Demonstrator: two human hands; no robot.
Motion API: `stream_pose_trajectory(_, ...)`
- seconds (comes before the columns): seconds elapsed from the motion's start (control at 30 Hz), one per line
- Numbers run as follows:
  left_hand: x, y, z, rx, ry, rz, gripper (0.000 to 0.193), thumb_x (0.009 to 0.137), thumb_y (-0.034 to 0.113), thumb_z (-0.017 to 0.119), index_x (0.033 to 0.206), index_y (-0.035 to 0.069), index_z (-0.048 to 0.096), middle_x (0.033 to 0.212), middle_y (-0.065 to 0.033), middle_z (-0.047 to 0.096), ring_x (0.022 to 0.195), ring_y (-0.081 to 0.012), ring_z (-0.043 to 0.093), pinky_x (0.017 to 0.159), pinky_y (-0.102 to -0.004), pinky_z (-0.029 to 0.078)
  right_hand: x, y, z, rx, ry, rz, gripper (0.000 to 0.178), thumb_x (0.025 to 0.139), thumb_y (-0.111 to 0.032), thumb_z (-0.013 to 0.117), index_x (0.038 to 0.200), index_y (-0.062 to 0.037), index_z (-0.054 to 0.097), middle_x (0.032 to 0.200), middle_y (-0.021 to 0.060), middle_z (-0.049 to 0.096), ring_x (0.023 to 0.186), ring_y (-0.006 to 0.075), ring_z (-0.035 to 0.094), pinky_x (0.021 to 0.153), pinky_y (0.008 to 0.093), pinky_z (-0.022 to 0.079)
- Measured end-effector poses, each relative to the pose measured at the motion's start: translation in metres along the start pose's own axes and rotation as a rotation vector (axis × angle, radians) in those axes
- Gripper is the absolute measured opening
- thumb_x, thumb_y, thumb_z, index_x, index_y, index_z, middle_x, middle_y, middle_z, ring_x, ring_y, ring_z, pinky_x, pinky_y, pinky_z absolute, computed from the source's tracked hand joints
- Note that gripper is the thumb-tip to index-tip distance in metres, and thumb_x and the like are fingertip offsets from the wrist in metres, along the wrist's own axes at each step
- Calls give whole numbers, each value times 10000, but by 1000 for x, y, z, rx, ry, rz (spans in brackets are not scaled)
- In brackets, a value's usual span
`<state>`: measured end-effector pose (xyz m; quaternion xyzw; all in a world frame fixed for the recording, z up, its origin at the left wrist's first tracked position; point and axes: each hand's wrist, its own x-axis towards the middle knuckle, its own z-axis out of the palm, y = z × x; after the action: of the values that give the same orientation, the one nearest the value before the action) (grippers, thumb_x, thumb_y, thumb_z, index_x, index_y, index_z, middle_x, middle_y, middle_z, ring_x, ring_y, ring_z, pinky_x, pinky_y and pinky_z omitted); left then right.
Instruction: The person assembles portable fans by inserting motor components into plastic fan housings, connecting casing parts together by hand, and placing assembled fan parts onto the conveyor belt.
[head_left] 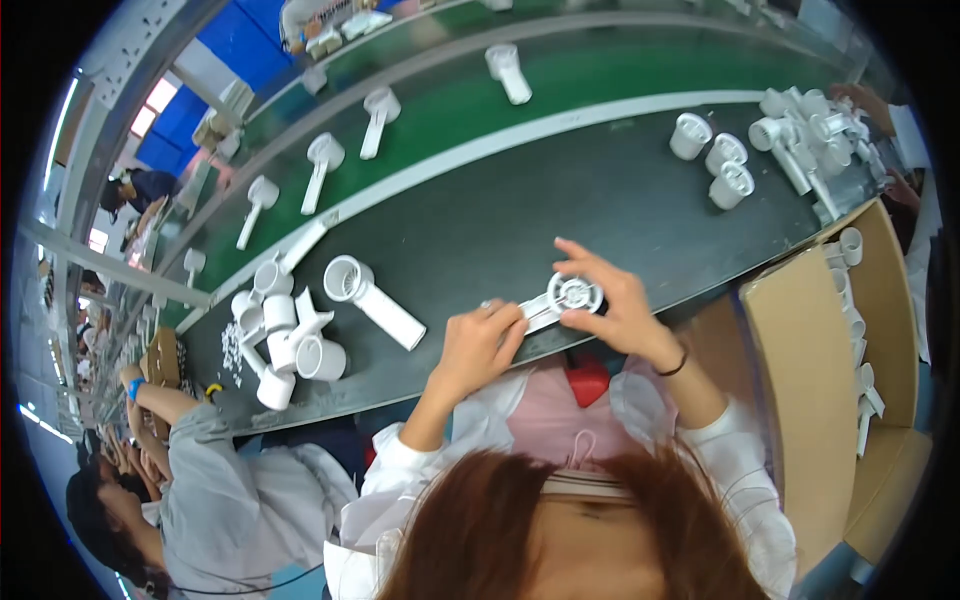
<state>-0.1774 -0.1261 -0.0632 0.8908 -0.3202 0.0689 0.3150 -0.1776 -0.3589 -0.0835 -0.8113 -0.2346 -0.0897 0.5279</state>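
My left hand [480, 345] is closed around the handle end of a white plastic housing [575, 292], near the front edge of the dark work surface. The round, spoked head of this housing faces up. Around that head my right hand [620, 310] curves, its thumb on the near side and its fingers on the far side. To the left of my left hand lies a similar white housing [375, 300], with an open cup end and a long handle.
A pile of white housings [285, 340] and small white pieces [232, 355] lie at the left. More white cups [690, 135] stand at the right. A green conveyor [440, 115] carries spaced housings. An open cardboard box [805, 400] stands right. A co-worker in grey [240, 490] sits left.
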Motion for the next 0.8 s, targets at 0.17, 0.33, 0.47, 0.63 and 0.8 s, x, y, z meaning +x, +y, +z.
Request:
stream_pose_trajectory(0.17,26,-20,8,219,233,-209,176,880,167,570,767,35,546,695,-205,591,680,-417,595,582,-478,451,40,10,27,-154,268,79,602,797,-293,708,1324,-100,489,1277,188,565,1125,383,569,923,414,470)
stream_pose_trajectory(0.33,137,-78,22,485,381,-365,231,898,214,526,827,2,585,761,-228,646,726,-419,638,637,-527,502,73,31,24,-172,352,190,607,852,-301,653,1370,-83,423,1222,228,588,973,369,646,833,410,507)
stream_pose_trajectory(0.47,243,-162,12,354,542,-584,276,864,258,594,916,-13,614,914,-247,650,891,-407,633,765,-491,509,71,38,25,-59,395,181,587,842,-230,674,1354,-58,444,1229,262,576,957,318,671,804,374,534)
stream_pose_trajectory(0.63,269,-207,1,482,772,-647,693,798,331,700,1281,-60,394,1326,-290,373,1161,-439,440,920,-523,397,42,39,0,28,529,130,540,831,-154,679,1315,-20,481,1209,249,588,924,257,679,780,323,541)
stream_pose_trajectory(0.8,220,-111,-4,508,248,-487,473,788,288,687,1118,-31,572,1218,-251,512,1134,-413,498,891,-528,437,14,56,-55,-445,864,223,530,790,-141,724,1267,-34,520,1148,200,592,987,276,610,831,379,499)
